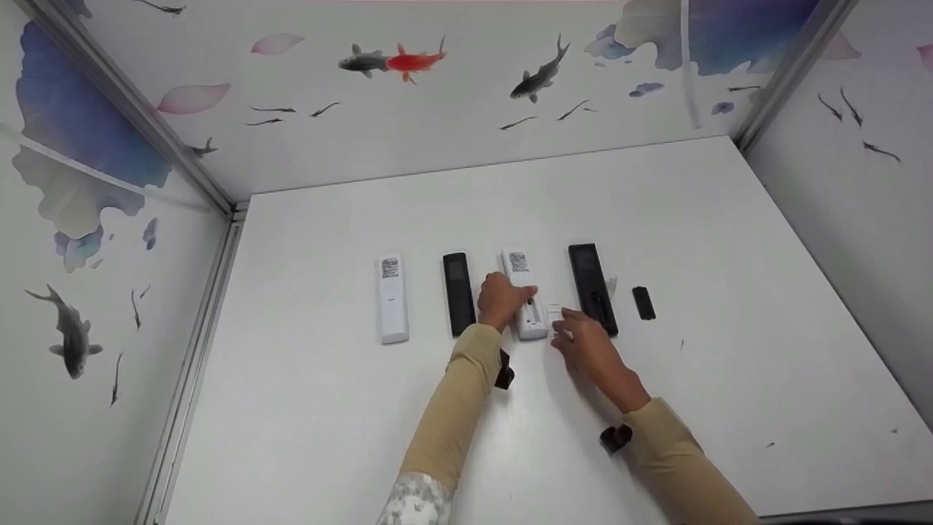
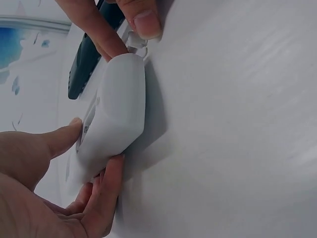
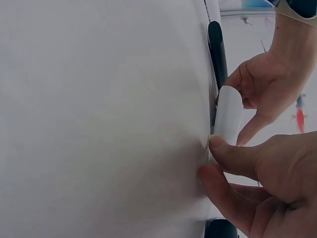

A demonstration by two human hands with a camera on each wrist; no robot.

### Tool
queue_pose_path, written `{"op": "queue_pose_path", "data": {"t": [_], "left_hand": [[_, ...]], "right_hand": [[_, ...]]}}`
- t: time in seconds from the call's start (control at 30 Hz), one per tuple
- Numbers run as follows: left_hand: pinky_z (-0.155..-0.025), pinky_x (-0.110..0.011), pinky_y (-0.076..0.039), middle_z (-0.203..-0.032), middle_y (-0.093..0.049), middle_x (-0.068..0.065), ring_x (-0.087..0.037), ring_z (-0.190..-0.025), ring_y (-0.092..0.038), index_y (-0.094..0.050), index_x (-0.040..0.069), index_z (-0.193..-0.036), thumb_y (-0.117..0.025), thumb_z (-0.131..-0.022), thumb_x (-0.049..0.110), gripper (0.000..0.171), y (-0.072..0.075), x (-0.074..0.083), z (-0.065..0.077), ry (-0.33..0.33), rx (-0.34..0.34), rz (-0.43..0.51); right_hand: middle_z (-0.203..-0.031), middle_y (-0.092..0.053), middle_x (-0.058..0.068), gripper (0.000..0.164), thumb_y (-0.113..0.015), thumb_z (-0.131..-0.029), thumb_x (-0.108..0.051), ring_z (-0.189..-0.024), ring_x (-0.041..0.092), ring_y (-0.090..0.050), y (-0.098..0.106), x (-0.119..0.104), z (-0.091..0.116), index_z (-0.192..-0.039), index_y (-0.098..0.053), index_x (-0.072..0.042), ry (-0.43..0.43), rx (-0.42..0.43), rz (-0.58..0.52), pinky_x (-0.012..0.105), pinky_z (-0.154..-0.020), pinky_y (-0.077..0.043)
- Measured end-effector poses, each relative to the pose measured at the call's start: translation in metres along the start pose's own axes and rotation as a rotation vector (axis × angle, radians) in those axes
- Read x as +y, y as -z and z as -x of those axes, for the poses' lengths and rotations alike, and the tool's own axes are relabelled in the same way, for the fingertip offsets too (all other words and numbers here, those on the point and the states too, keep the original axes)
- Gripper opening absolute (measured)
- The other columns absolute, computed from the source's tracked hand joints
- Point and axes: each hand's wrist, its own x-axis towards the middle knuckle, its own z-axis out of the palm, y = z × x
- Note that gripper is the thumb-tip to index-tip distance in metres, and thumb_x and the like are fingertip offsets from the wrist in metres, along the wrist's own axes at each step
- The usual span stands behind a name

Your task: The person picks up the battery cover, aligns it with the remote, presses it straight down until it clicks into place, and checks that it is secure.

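Note:
A white remote control (image 1: 519, 274) lies face down with its battery compartment (image 1: 533, 313) uncovered at the near end. My left hand (image 1: 503, 300) grips it from the left side, thumb on top by the compartment and fingers along its edge, as the left wrist view shows. Just right of the remote's near end, my right hand (image 1: 592, 351) has its thumb and forefinger at a small white cover (image 1: 555, 312). In the left wrist view, a bit of this white piece (image 2: 137, 41) shows between those fingertips, close to the remote's end.
Left of my hands lie a black remote (image 1: 458, 292) and another white remote (image 1: 393, 300). To the right, a black remote (image 1: 585, 271) has its compartment uncovered, with a black battery cover (image 1: 643, 302) beyond it. Patterned wall panels (image 1: 306, 146) border the white table (image 1: 306, 408).

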Motion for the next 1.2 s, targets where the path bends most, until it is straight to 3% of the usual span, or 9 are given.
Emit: {"op": "queue_pose_path", "data": {"t": [0.2,0.33,0.53,0.8,1.03,1.2], "left_hand": [[-0.076,-0.036,-0.054,-0.102,-0.072,-0.014,-0.022,-0.086,-0.067,-0.065,-0.002,-0.113,-0.077,-0.087,0.030,0.043,0.001,-0.002,-0.002,0.009,-0.033,0.011],[-0.076,-0.035,-0.056,-0.106,-0.072,-0.016,-0.022,-0.089,-0.069,-0.065,-0.004,-0.115,-0.074,-0.090,0.027,0.040,0.004,-0.005,-0.004,0.011,-0.071,0.067],[-0.076,-0.032,-0.056,-0.106,-0.074,-0.017,-0.022,-0.089,-0.069,-0.070,-0.004,-0.114,-0.070,-0.092,0.026,0.037,0.008,-0.012,-0.009,0.013,-0.044,0.136],[-0.076,-0.035,-0.060,-0.119,-0.070,-0.020,-0.026,-0.099,-0.071,-0.061,-0.002,-0.133,-0.069,-0.094,0.024,0.048,0.007,-0.020,-0.013,0.090,-0.106,0.353],[-0.079,-0.035,-0.060,-0.121,-0.071,-0.019,-0.025,-0.102,-0.071,-0.058,0.001,-0.138,-0.067,-0.096,0.021,0.047,0.003,-0.019,-0.015,0.079,-0.161,0.429],[-0.077,-0.033,-0.059,-0.116,-0.073,-0.016,-0.021,-0.094,-0.071,-0.058,0.007,-0.139,-0.066,-0.095,0.018,0.046,0.000,-0.020,-0.017,0.149,-0.189,0.547]], "right_hand": [[-0.140,-0.057,0.027,0.025,-0.071,-0.091,-0.005,-0.130,0.043,-0.054,0.001,-0.003,-0.001,-0.114,-0.071,0.004,0.021,0.007,0.054,0.055,-0.106,-0.045],[-0.132,-0.064,0.024,0.029,-0.072,-0.090,-0.005,-0.124,0.039,-0.061,0.002,-0.003,-0.002,-0.117,-0.068,0.004,0.048,0.004,0.084,0.051,-0.101,-0.050],[-0.127,-0.066,0.024,0.031,-0.073,-0.089,-0.005,-0.118,0.038,-0.064,0.004,-0.001,-0.003,-0.119,-0.068,0.004,0.098,0.010,0.124,0.050,-0.097,-0.053],[-0.111,-0.074,0.017,0.043,-0.073,-0.090,-0.008,-0.105,0.032,-0.071,0.002,0.006,-0.003,-0.129,-0.062,0.006,0.163,0.021,0.143,0.047,-0.090,-0.056],[-0.109,-0.076,0.013,0.036,-0.074,-0.089,-0.008,-0.095,0.028,-0.073,0.004,0.008,-0.001,-0.122,-0.069,0.002,0.137,0.073,0.057,0.046,-0.085,-0.057],[-0.116,-0.073,0.011,0.036,-0.069,-0.094,-0.014,-0.089,0.021,-0.069,0.006,0.006,-0.002,-0.127,-0.066,0.000,0.076,0.057,0.020,0.043,-0.081,-0.056]]}}
